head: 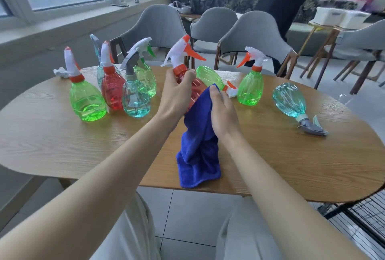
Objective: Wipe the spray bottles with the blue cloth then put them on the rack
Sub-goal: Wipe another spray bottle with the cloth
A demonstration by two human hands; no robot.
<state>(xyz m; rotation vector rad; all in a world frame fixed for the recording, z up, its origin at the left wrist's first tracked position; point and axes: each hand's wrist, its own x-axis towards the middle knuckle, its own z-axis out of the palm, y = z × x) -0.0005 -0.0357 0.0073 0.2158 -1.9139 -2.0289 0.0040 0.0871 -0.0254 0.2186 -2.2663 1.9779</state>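
Pale trouser knees (133, 228) sit closest, and above them both forearms reach over the desk (62, 140). The left hand (177, 92) curls its fingers round the neck of the red spray bottle (194, 91), just under the orange collar, holding it tilted above the desk. The right hand (223, 111) grips the blue cloth (200, 149) and presses it against the bottle's right side, while most of the cloth hangs down to the desk edge. To wipe well, the neck grip likely needs to be firm while the bottle is turned, so the cloth passes round the whole body. The loose tail is best bunched up so it does not drag. A black wire rack (364, 218), apparently the goal, shows at lower right below the desk, well apart from both hands.
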